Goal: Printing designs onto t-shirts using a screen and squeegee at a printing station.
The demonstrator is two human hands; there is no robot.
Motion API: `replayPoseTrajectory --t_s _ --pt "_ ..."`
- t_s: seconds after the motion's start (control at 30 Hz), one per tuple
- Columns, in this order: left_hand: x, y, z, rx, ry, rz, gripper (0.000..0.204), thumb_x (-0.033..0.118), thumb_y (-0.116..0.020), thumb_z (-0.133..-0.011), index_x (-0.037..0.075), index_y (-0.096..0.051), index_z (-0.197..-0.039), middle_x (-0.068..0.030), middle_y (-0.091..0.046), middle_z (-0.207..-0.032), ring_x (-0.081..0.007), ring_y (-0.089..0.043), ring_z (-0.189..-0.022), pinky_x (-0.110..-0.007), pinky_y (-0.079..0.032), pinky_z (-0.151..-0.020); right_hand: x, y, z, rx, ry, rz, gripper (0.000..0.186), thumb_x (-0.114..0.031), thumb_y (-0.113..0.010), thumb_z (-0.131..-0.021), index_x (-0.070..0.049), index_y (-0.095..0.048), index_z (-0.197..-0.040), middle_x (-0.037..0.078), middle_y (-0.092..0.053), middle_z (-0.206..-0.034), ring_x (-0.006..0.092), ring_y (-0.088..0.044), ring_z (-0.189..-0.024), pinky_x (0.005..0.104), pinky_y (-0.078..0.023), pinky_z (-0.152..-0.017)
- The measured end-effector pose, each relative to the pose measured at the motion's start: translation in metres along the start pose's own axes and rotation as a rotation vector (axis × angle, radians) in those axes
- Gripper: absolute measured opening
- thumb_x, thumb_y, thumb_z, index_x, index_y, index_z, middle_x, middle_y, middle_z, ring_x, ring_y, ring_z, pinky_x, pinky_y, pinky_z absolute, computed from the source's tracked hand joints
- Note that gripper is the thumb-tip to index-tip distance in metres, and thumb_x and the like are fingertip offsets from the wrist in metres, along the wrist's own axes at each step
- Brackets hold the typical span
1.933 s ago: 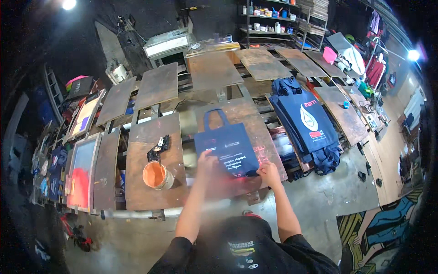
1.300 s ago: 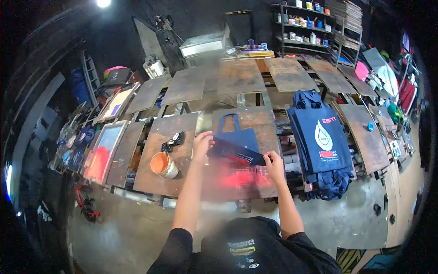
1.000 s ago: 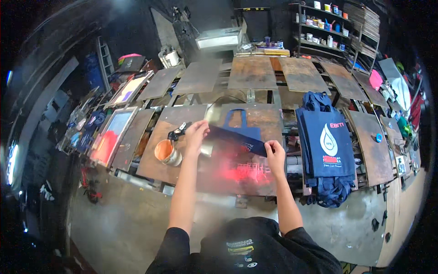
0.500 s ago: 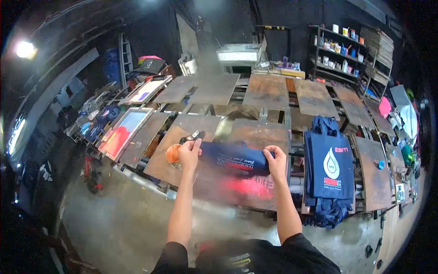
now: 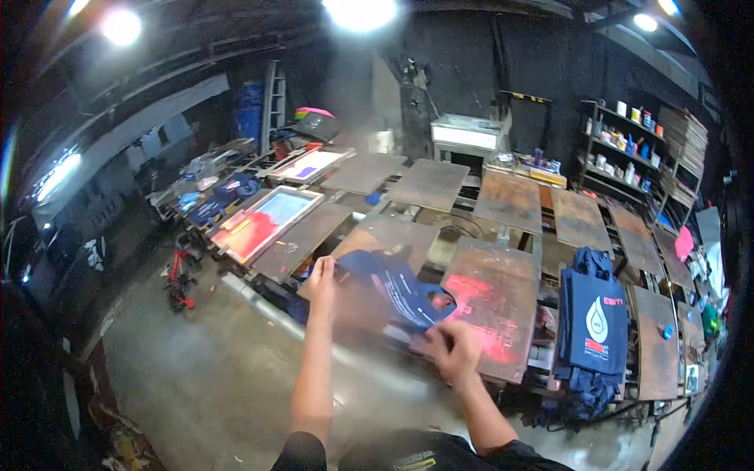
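Observation:
A navy tote bag [image 5: 385, 286] with pale printing hangs slanted in front of me, smeared by motion. My left hand [image 5: 320, 284] is closed on its upper left corner. At the lower right end, by what looks like the handle loop, my right hand [image 5: 457, 349] is closed with curled fingers against the fabric. Beneath and behind the bag lies a brown board [image 5: 514, 286] stained with bright red ink. To the right, a stack of navy tote bags [image 5: 576, 334] with a white drop print rests on another board, handles bunched at both ends.
A screen frame [image 5: 302, 210] smeared with red ink lies at the left. Further brown boards [image 5: 428, 184] sit in rows on a metal rack. Shelves of bottles and tubs [image 5: 620, 149] stand at the back right. A red-and-black object [image 5: 181, 275] is on the floor left.
The view has turned left and up. The tote bag has gone from level to slanting down rightward, its right end lowered with my right hand. It has shifted left off the red-stained board.

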State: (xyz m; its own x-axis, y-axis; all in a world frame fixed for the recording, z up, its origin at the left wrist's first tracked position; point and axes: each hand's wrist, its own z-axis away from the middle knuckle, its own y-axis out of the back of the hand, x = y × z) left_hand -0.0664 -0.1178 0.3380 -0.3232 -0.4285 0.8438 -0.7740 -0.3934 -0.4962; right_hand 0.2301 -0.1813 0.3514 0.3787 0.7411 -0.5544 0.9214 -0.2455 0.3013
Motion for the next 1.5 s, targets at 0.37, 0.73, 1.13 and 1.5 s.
replayPoseTrajectory --t_s 0.37,0.73,1.13,1.5 --pt "0.117 0.2 0.057 0.059 -0.129 0.361 0.019 0.031 -0.051 -0.103 0.016 -0.052 -0.092 0.0023 -0.057 -0.095 -0.0134 -0.058 -0.095 -0.032 -0.048 -0.086 -0.11 -0.127 0.078 -0.571 0.28 -0.326 0.035 -0.004 -0.069 -0.068 -0.008 -0.07 -0.104 0.009 -0.068 -0.093 0.0301 -0.064 -0.088 0.0395 -0.049 -0.079" --pt "0.171 0.346 0.161 0.375 -0.435 0.147 0.007 0.017 -0.057 -0.101 0.011 -0.056 -0.1 -0.0014 -0.06 -0.102 -0.0193 -0.062 -0.103 -0.039 -0.048 -0.095 -0.171 -0.225 0.07 -0.31 0.067 -0.397 0.025 0.008 -0.066 -0.07 -0.004 -0.069 -0.092 0.011 -0.067 -0.092 0.0301 -0.062 -0.09 0.0389 -0.048 -0.081" --pt "0.133 0.386 0.184 0.629 -0.399 0.122 0.008 0.013 -0.064 -0.097 0.009 -0.06 -0.103 0.0001 -0.065 -0.098 -0.015 -0.066 -0.095 -0.037 -0.055 -0.09 -0.149 -0.332 0.084 -0.44 -0.249 -0.462 0.019 0.007 -0.063 -0.078 -0.001 -0.069 -0.094 0.008 -0.066 -0.084 0.0142 -0.06 -0.069 0.0267 -0.046 -0.065" --pt "0.14 0.457 0.095 0.793 -0.282 0.032 0.014 0.019 -0.065 -0.097 0.009 -0.062 -0.107 -0.0086 -0.071 -0.107 -0.0182 -0.069 -0.096 -0.028 -0.053 -0.08 -0.135 -0.476 0.046 -0.521 -0.415 -0.693 0.021 0.0 -0.069 -0.081 -0.001 -0.066 -0.102 0.0 -0.063 -0.081 0.0082 -0.056 -0.071 0.0254 -0.047 -0.066"
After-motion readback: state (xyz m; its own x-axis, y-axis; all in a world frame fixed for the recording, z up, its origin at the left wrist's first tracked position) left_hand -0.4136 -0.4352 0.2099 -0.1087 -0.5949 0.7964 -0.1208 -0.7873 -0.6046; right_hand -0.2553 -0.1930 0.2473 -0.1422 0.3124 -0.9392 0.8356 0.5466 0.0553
